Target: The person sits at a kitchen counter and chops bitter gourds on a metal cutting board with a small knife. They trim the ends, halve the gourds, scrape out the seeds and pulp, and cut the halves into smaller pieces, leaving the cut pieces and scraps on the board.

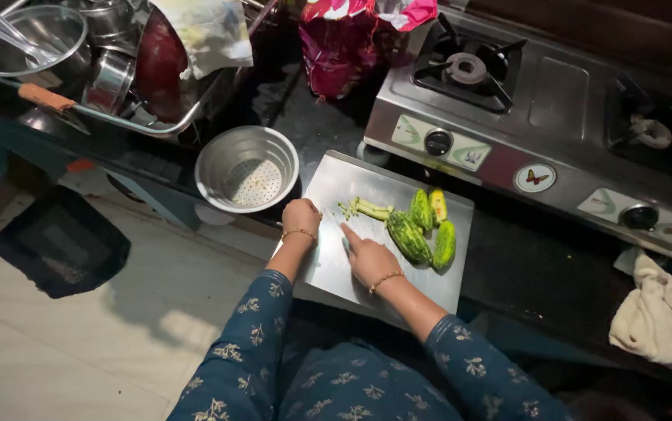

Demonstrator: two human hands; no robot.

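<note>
A crinkled pink-and-white plastic packet (pixel 344 39) is standing behind the flat steel cutting tray (pixel 336 265), beside the steel gas stove (pixel 539 101). On the tray, the left hand (pixel 301 217) is curling closed near pale green cut strips (pixel 367 209), while the right hand (pixel 369 257) (forefinger extended, grip unclear) is resting just beside bumpy green bitter gourds (pixel 422 230).

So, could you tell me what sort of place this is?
Most likely a home kitchen: a gas stove on a dark counter, a rack of washed steel vessels, and green gourds on a steel tray.
</note>
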